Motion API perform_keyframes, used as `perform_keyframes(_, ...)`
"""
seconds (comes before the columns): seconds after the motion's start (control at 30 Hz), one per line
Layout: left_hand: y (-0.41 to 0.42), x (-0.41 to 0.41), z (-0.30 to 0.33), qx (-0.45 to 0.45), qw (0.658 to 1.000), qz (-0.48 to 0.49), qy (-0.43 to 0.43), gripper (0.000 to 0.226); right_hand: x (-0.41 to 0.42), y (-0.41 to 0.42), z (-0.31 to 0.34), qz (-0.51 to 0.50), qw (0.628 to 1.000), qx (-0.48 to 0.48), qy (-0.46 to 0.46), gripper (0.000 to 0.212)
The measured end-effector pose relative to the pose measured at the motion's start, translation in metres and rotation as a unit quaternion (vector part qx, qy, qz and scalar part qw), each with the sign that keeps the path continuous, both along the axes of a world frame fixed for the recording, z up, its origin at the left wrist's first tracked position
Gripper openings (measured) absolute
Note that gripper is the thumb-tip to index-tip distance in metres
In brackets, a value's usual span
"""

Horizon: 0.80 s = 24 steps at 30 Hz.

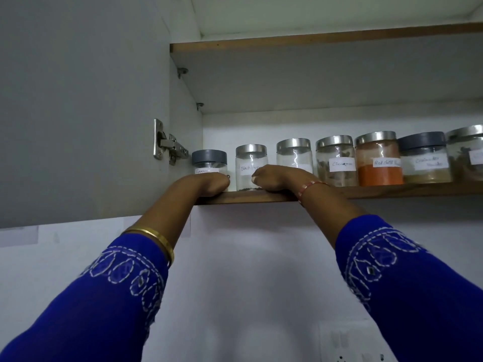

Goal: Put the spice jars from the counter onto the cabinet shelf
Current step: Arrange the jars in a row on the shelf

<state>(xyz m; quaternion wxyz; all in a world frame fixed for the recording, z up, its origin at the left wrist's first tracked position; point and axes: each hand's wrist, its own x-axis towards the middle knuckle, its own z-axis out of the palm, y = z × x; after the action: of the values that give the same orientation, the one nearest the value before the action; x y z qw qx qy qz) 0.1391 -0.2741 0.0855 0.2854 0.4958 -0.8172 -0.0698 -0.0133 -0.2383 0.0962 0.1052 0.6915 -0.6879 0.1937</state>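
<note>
Several labelled spice jars stand in a row on the wooden cabinet shelf (pixel 392 190). My left hand (pixel 206 185) wraps the base of the grey-lidded garam masala jar (pixel 209 159) at the far left. My right hand (pixel 282 178) reaches in from the right with its thumb on the front of the steel-lidded black pepper jar (pixel 251 159); its fingers are hidden. It also covers the lower part of a clear jar (pixel 294 152). Further right stand the cinnamon jar (pixel 335 155), the red chilli powder jar (pixel 379 158) and the coriander powder jar (pixel 424 158).
The grey cabinet door (pixel 78 100) hangs open at the left on a metal hinge (pixel 168 143). An upper shelf (pixel 313 39) runs above the jars. One more steel-lidded jar (pixel 467 152) stands at the right edge. A white wall (pixel 248 270) with a socket plate is below.
</note>
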Motion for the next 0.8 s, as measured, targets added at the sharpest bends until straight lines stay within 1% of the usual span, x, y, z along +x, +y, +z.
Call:
perform_keyframes(0.13, -0.008, 0.001, 0.005, 0.024, 1.000, 0.004, 0.001, 0.016, -0.001, -0.016, 0.003, -0.013, 1.000, 0.011, -0.007, 0.018)
perform_keyframes(0.17, -0.010, 0.002, 0.006, 0.032, 1.000, 0.001, 0.001, 0.015, 0.000, -0.021, 0.004, -0.020, 1.000, 0.018, -0.010, 0.018)
perform_keyframes(0.23, -0.013, 0.001, 0.008, 0.043, 0.999, 0.004, -0.001, 0.014, 0.000, -0.029, 0.006, -0.029, 0.999, 0.026, -0.003, 0.027)
perform_keyframes(0.3, -0.018, 0.000, 0.009, 0.048, 0.999, 0.012, -0.010, 0.013, 0.000, -0.036, 0.007, -0.035, 0.998, 0.040, 0.025, 0.032)
perform_keyframes(0.37, -0.023, -0.002, 0.011, 0.054, 0.998, 0.016, -0.023, 0.015, -0.001, -0.045, 0.008, -0.048, 0.997, 0.055, 0.037, 0.027)
perform_keyframes(0.43, -0.031, -0.004, 0.012, 0.047, 0.997, 0.017, -0.063, 0.022, -0.003, -0.055, 0.010, -0.066, 0.994, 0.076, 0.035, 0.021)
perform_keyframes(0.47, -0.034, -0.005, 0.012, 0.044, 0.996, 0.018, -0.078, 0.024, -0.003, -0.061, 0.013, -0.078, 0.993, 0.088, 0.032, 0.023)
perform_keyframes(0.5, -0.038, -0.006, 0.013, 0.040, 0.995, 0.016, -0.086, 0.024, -0.002, -0.066, 0.016, -0.100, 0.988, 0.113, 0.026, 0.030)
perform_keyframes(0.57, -0.042, -0.007, 0.014, 0.039, 0.994, 0.014, -0.103, 0.026, -0.001, -0.078, 0.021, -0.131, 0.981, 0.140, -0.014, 0.049)
perform_keyframes(0.6, -0.042, -0.007, 0.014, 0.041, 0.992, 0.012, -0.115, 0.026, -0.002, -0.085, 0.024, -0.135, 0.980, 0.143, -0.026, 0.053)
perform_keyframes(0.67, -0.045, -0.010, 0.016, 0.042, 0.989, 0.011, -0.144, 0.026, -0.001, -0.088, 0.024, -0.132, 0.982, 0.128, -0.032, 0.049)
perform_keyframes(0.7, -0.046, -0.011, 0.017, 0.041, 0.986, 0.011, -0.160, 0.027, -0.003, -0.091, 0.025, -0.121, 0.987, 0.096, -0.034, 0.042)
perform_keyframes(0.73, -0.045, -0.011, 0.016, 0.039, 0.983, 0.011, -0.178, 0.027, -0.003, -0.091, 0.025, -0.103, 0.991, 0.059, -0.055, 0.034)
perform_keyframes(0.77, -0.048, -0.011, 0.018, 0.033, 0.979, 0.011, -0.202, 0.025, -0.005, -0.093, 0.027, -0.087, 0.993, 0.044, -0.063, 0.034)
perform_keyframes(0.8, -0.048, -0.011, 0.019, 0.025, 0.975, 0.007, -0.222, 0.024, -0.007, -0.096, 0.026, -0.090, 0.993, 0.056, -0.050, 0.036)
